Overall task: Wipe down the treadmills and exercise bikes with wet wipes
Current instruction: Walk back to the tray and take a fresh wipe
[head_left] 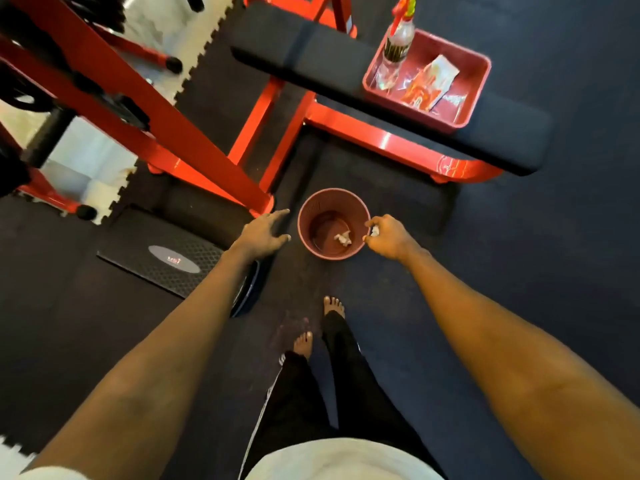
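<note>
I saw the right hand point(388, 238) pinching a small, crumpled white wipe point(374, 231) between thumb and curled fingers, just over the right rim of the pink basket point(306, 212) on the dark floor, where a second balled-up wipe point(343, 238) lay at the bottom. The left hand point(261, 234) hung beside the basket's left side, fingers spread and straight, holding nothing. The dark label on the spray bottle point(398, 46) in the red tray point(480, 93) and the red mark on the black floor plate point(138, 252) were too blurred for me to read.
</note>
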